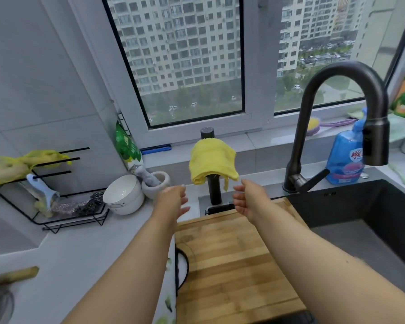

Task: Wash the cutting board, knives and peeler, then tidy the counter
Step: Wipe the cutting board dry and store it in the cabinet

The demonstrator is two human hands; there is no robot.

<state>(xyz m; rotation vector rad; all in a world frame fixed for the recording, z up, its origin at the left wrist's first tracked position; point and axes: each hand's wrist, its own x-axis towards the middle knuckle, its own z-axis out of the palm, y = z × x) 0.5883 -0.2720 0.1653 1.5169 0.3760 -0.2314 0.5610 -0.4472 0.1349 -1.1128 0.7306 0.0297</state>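
Note:
A wooden cutting board (234,260) lies across the left part of the dark sink (360,211). A yellow cloth (212,163) hangs over a small black tap (213,190) behind the board. My left hand (173,199) and my right hand (249,199) are stretched out on either side of the cloth, just below it, fingers relaxed, holding nothing. A white-handled peeler (42,188) leans in the black wire rack (63,220) at the left. No knives are visible.
A tall dark faucet (344,108) arches over the sink, with a blue soap bottle (345,160) behind it. White bowls (124,195) and a mortar with pestle (154,182) stand on the counter. Yellow gloves (17,166) hang on the rack.

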